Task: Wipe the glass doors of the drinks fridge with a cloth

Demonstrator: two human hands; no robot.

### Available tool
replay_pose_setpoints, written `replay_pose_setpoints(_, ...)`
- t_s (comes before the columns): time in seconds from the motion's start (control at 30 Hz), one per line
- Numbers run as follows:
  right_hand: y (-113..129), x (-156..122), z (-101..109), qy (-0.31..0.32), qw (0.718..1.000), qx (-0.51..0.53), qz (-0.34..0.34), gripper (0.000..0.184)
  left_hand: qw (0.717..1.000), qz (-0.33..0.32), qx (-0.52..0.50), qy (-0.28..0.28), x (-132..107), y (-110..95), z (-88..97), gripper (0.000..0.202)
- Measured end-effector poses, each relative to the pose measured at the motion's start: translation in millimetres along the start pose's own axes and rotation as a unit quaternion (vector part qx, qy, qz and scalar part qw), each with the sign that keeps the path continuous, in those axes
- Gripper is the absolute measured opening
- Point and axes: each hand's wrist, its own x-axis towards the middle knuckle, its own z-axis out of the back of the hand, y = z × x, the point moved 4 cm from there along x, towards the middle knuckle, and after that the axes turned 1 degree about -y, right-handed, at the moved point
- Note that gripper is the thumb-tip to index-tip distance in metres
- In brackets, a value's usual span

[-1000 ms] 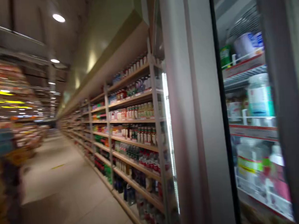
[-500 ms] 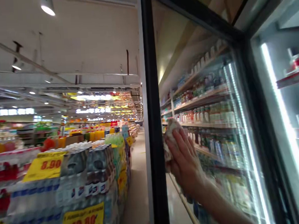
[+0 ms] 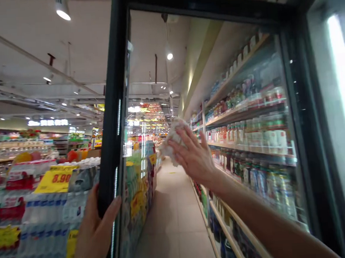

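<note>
A glass cooler door (image 3: 171, 207) with a black frame (image 3: 109, 125) stands swung out in front of me. My left hand (image 3: 93, 227) grips the outer edge of that frame, thumb on the near side and fingers wrapped behind it. Against the upper middle of the glass, my right hand (image 3: 194, 155) presses a crumpled whitish cloth (image 3: 174, 140). Its fingers lie over the cloth, which sticks out past the fingertips to the left.
Through the glass, shelves of bottled drinks (image 3: 249, 136) line the right side of a tiled aisle (image 3: 175, 222). Stacked bottle packs (image 3: 43, 222) with a yellow price sign (image 3: 54, 179) stand at left. A bright cooler interior light (image 3: 340, 64) glows at far right.
The door now shows wider, its outer edge further left in view. My left hand has come into view on the frame. My right hand and the cloth have shifted left and slightly up.
</note>
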Motion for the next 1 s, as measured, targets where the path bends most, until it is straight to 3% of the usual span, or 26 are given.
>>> replay_pose_setpoints(0.03, -20, -3, 4, -0.005, 1.000, -0.009, -0.025, 0.036, 0.999, 0.019, 0.032, -0.025, 5, 1, -1.9, 0.058)
replay_pose_setpoints(0.1, -74, -10, 15, -0.046, 0.988, -0.031, -0.144, 0.037, 0.993, 0.016, 0.088, -0.072, 10, -6, -5.4, 0.070)
replay_pose_setpoints(0.17, -106, -16, 21, -0.093, 0.962, -0.044, -0.254, 0.039, 0.978, -0.119, 0.136, -0.106, 9, -28, -13.3, 0.078)
replay_pose_setpoints(0.2, -106, -15, 19, -0.100, 0.957, -0.046, -0.268, 0.040, 0.963, -0.197, 0.152, -0.101, 7, -41, -21.0, 0.079)
replay_pose_setpoints(0.23, -94, -11, 15, -0.096, 0.963, -0.044, -0.249, 0.041, 0.948, -0.261, 0.162, -0.082, 6, -53, -30.8, 0.079)
replay_pose_setpoints(0.3, -51, 3, 2, -0.052, 0.991, -0.025, -0.117, 0.039, 0.931, -0.324, 0.169, -0.019, 6, -70, -52.7, 0.075)
replay_pose_setpoints(0.37, -16, 19, -8, -0.002, 1.000, -0.003, 0.028, 0.036, 0.931, -0.322, 0.172, 0.016, 10, -78, -70.0, 0.071)
replay_pose_setpoints(0.4, -14, 27, -9, 0.015, 0.999, 0.001, 0.046, 0.036, 0.933, -0.315, 0.173, 0.016, 11, -79, -75.1, 0.071)
replay_pose_setpoints(0.43, -23, 36, -9, 0.019, 1.000, -0.002, 0.022, 0.036, 0.935, -0.310, 0.173, 0.012, 12, -79, -78.2, 0.070)
replay_pose_setpoints(0.53, -75, 57, 2, -0.024, 0.985, -0.019, -0.171, 0.040, 0.934, -0.317, 0.165, 0.003, 10, -77, -78.0, 0.069)
replay_pose_setpoints(0.6, -83, 61, 5, -0.042, 0.977, -0.007, -0.211, 0.041, 0.932, -0.327, 0.153, 0.003, 8, -74, -73.0, 0.067)
replay_pose_setpoints(0.63, -71, 61, 4, -0.036, 0.982, 0.007, -0.184, 0.041, 0.933, -0.331, 0.143, 0.003, 7, -74, -70.0, 0.066)
replay_pose_setpoints(0.7, -26, 49, -3, 0.001, 0.997, 0.039, -0.069, 0.039, 0.939, -0.329, 0.101, -0.005, 9, -76, -63.4, 0.061)
replay_pose_setpoints(0.77, 23, 26, -10, 0.037, 0.996, 0.069, 0.038, 0.037, 0.951, -0.306, 0.032, -0.017, 16, -82, -59.3, 0.057)
replay_pose_setpoints(0.83, 52, 0, -13, 0.057, 0.989, 0.096, 0.092, 0.037, 0.953, -0.299, -0.033, -0.009, 25, -97, -63.6, 0.054)
replay_pose_setpoints(0.9, 54, -22, -13, 0.054, 0.987, 0.117, 0.094, 0.037, 0.945, -0.322, -0.054, 0.026, 31, -118, -77.7, 0.053)
replay_pose_setpoints(1.0, 22, -45, -4, -0.015, 0.995, 0.099, 0.015, 0.032, 0.939, -0.340, -0.012, 0.048, 34, -141, -105.3, 0.055)
